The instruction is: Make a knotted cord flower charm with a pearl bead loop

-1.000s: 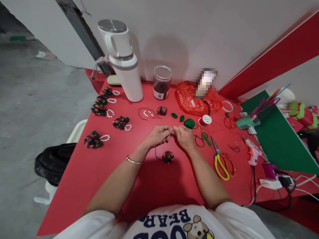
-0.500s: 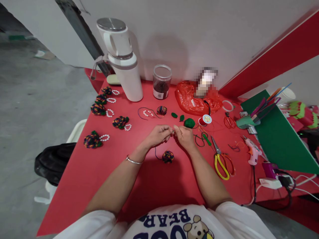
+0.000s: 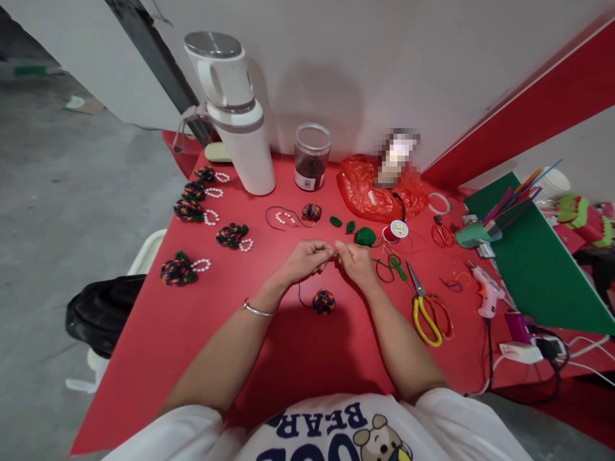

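Note:
My left hand [image 3: 310, 259] and my right hand [image 3: 354, 261] meet fingertip to fingertip above the middle of the red table [image 3: 288, 371]. Both are closed in a pinch, and whatever lies between the tips is too small to make out. A dark strand of yarn [image 3: 300, 296] runs from under my left hand to a multicoloured yarn flower [image 3: 323, 301] on the table just below. Beyond the hands lie a green yarn ball [image 3: 365, 237], two small green leaves [image 3: 336, 221], a multicoloured yarn ball [image 3: 312, 212] and a loop of white beads [image 3: 286, 219].
Several yarn flowers with bead loops [image 3: 232, 235] sit on the left. Yellow-handled scissors [image 3: 426, 320], a green-handled crochet hook [image 3: 398, 267], a thread spool [image 3: 395, 231] and a pink glue gun [image 3: 489, 291] lie right. A white flask [image 3: 250, 153] and a jar [image 3: 312, 157] stand behind.
Almost nothing differs. Both hands keep their pinch in the same place, and the view has shifted very slightly.

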The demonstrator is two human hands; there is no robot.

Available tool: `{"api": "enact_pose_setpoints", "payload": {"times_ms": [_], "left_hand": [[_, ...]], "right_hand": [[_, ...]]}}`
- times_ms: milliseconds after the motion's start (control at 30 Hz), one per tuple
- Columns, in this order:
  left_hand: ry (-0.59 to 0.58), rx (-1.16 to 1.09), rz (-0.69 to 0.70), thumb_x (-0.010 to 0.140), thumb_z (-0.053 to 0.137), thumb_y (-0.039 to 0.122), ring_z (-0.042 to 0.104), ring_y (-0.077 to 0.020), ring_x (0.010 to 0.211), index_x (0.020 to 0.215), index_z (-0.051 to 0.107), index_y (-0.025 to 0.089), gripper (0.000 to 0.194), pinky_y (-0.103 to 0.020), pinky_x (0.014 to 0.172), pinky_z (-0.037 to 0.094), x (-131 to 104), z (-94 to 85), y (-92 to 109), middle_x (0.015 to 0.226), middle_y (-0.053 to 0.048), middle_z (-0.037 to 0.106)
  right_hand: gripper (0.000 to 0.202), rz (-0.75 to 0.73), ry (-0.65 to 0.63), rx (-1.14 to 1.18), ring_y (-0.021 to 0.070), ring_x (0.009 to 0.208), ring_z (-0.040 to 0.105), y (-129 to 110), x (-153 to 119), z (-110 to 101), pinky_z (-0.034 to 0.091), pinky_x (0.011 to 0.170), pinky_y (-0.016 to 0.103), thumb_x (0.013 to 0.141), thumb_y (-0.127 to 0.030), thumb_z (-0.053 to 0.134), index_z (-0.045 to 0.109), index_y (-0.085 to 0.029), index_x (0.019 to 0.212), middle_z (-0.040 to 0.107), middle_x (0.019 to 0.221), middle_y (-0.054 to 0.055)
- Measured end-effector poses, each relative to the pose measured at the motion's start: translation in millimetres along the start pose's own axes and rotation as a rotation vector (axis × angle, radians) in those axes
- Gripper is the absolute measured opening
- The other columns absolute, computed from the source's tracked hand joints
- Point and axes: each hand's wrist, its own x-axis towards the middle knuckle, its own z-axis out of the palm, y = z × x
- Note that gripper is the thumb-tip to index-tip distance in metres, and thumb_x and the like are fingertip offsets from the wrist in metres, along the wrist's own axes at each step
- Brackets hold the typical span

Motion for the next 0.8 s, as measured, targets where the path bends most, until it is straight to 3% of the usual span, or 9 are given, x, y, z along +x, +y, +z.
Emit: {"api": "enact_pose_setpoints", "payload": {"times_ms": [300,467,567,667,800], "left_hand": [[0.014,0.000,0.025,0.087,0.066,0.046,0.041,-0.0063,0.039,0.076,0.064,0.016,0.031,-0.019,0.040,0.031,0.5,0.3,-2.9,0.048,0.005,0.052],[0.053,-0.039,0.037,0.086,0.067,0.045,0.039,-0.0056,0.037,0.075,0.064,0.016,0.031,-0.018,0.038,0.029,0.7,1.9,-4.2,0.047,0.006,0.051],[0.083,-0.062,0.039,0.085,0.067,0.045,0.039,-0.0059,0.036,0.076,0.064,0.016,0.030,-0.018,0.038,0.029,1.6,3.0,-4.6,0.046,0.006,0.051],[0.109,-0.068,0.049,0.083,0.068,0.044,0.039,-0.0060,0.035,0.076,0.064,0.016,0.029,-0.019,0.038,0.030,2.8,3.6,-5.9,0.045,0.006,0.051],[0.133,-0.069,0.057,0.081,0.068,0.042,0.039,-0.0062,0.035,0.077,0.064,0.016,0.028,-0.019,0.038,0.030,2.8,4.6,-5.6,0.044,0.007,0.051]], "right_hand": [[0.061,-0.028,-0.003,0.017,0.0144,0.051,0.056,-0.8,0.0,0.7,0.045,0.065,0.030,0.101,-0.059,0.042,0.056,-0.022,0.054,0.061,0.052,0.002],[0.065,0.052,0.025,0.214,0.0144,0.052,0.056,-2.8,-1.1,-1.3,0.046,0.062,0.029,0.100,-0.064,0.039,0.056,-0.021,0.054,0.058,0.051,0.002],[0.052,0.067,0.051,0.346,0.0168,0.066,0.063,-3.7,-1.5,-3.0,0.051,0.066,0.030,0.094,-0.065,0.050,0.069,-0.020,0.077,0.068,0.070,0.004],[0.046,0.146,0.040,0.501,0.0182,0.078,0.068,-2.6,-1.2,-1.2,0.055,0.073,0.031,0.077,-0.057,0.076,0.070,-0.021,0.105,0.074,0.089,0.005],[0.052,0.275,0.019,0.621,0.0182,0.082,0.071,2.4,0.0,3.4,0.057,0.082,0.034,0.064,-0.042,0.088,0.069,-0.021,0.108,0.077,0.093,0.005]]}}
